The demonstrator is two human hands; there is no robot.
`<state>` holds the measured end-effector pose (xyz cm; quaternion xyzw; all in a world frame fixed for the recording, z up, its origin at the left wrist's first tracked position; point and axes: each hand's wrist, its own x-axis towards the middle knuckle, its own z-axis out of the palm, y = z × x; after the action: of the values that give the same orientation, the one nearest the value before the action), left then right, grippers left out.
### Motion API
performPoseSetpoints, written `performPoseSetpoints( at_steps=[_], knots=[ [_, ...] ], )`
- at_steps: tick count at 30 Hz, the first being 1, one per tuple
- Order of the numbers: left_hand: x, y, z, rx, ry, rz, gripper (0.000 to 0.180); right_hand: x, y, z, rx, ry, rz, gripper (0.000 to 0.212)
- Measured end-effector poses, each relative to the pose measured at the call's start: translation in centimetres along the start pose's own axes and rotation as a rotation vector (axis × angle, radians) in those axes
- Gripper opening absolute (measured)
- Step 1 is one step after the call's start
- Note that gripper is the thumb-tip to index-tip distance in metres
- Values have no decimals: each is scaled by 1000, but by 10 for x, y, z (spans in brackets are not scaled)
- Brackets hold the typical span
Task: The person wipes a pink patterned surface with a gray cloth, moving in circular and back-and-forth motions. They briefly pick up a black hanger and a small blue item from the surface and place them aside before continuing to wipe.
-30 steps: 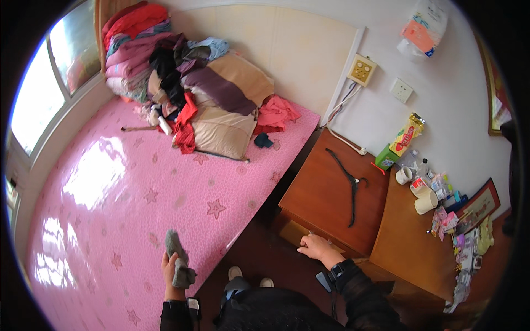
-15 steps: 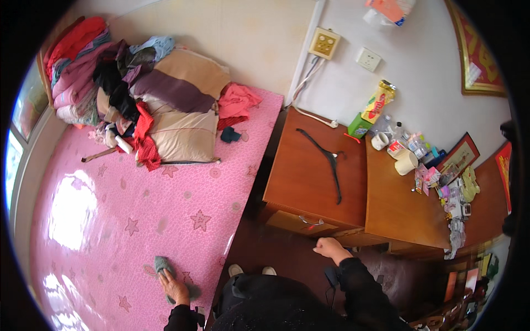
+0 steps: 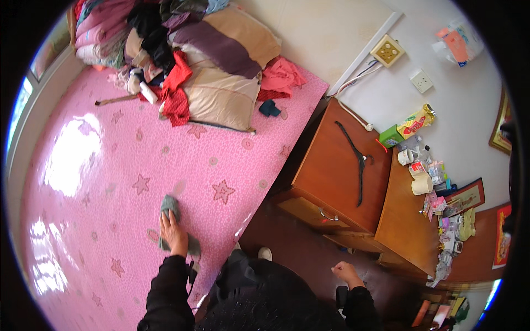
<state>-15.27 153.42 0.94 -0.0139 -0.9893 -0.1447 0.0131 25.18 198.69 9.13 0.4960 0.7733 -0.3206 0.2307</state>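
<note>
My left hand (image 3: 175, 234) lies flat, fingers stretched out, on a grey-green cloth (image 3: 170, 204). Parts of the cloth stick out ahead of the fingertips and beside the palm. Beneath it spreads a shiny pink bed covering (image 3: 182, 165) with a star pattern. My right hand (image 3: 348, 273) hangs over the dark floor, away from the furniture, its fingers curled in and nothing seen in them.
Pillows (image 3: 221, 99), folded bedding (image 3: 105, 27) and clothes (image 3: 178, 105) are heaped at the bed's far end. To the right, a black hanger (image 3: 360, 160) lies on a wooden cabinet (image 3: 326, 154). Bottles, cups (image 3: 422, 185) and small items crowd the adjoining desk (image 3: 406, 220).
My left hand and the cloth have slid forward over the bed covering together. My right hand has drawn back toward my body. The view has turned and shifted.
</note>
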Motion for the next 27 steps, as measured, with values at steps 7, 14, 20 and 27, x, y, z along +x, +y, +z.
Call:
performPoseSetpoints(
  at_steps=[7, 14, 20, 27],
  knots=[
    [25, 29, 8, 1, 36, -34, 61, -5, -26, -2, -87, -15, -80, 27],
    [-32, 74, 0, -89, -110, 373, 49, 11, -68, -9, -114, -123, -66, 25],
    [-128, -9, -25, -9, -180, 404, 48, 48, -99, -12, -240, -170, -309, 25],
    [-271, -146, -53, 64, 78, -419, 60, 71, -97, -24, -309, -219, -383, 24]
  ],
)
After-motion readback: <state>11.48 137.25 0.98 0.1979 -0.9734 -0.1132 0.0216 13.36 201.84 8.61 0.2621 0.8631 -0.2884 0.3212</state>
